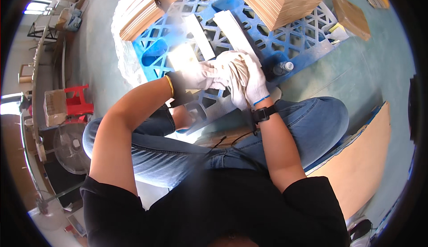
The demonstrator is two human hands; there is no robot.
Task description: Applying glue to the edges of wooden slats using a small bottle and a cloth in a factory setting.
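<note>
Both hands wear white knitted gloves and meet over the near side of a blue plastic pallet [154, 53]. My left hand [203, 76] is closed, its fingertips pressed on bunched white fabric that looks like a loose glove [236, 71]. Against the other side of that fabric, my right hand [255, 78] is closed too; a blue cuff edge shows at its wrist. The folds partly hide the fingers of both hands. White strips [199, 37] and a longer white bar [232, 30] lie on the pallet just beyond the hands.
Stacks of flat cardboard [145, 17] and more folded cardboard [272, 2] stand on the pallet. A clear bottle [283, 67] is near its right edge. A brown packet [351, 16] lies far right; a cardboard sheet [356, 166] is near right. At left are a red stool [79, 100] and a fan [71, 148].
</note>
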